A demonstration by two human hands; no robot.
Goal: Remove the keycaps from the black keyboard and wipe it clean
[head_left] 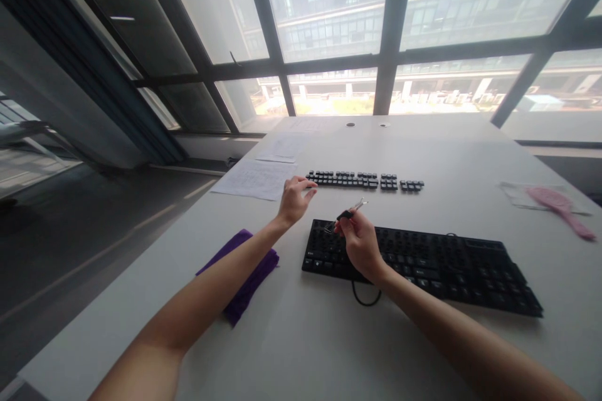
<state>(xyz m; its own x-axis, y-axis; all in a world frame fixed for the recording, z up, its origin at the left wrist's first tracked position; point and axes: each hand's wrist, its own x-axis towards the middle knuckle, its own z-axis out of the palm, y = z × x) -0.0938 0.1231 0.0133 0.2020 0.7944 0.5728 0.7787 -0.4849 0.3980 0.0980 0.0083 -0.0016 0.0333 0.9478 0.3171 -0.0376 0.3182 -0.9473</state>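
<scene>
My left hand (293, 200) reaches to the left end of several rows of loose black keycaps (345, 180). Its thumb and fingers close round a keycap there, partly hidden by the fingertips. In my right hand (363, 243) is a keycap puller (345, 214) with a black grip and thin metal wires, held above the left part of a black keyboard (423, 263). Many keys are off the keyboard's upper area, while some remain along the bottom and at the right. A loop of black cable (367, 302) sticks out at its front edge.
A folded purple cloth (251, 285) lies beneath my left forearm. Sheets of paper (258, 178) rest on the left of the white table (291, 351). A pink hairbrush (555, 203) lies on a pale packet at the right. Windows stand behind the table.
</scene>
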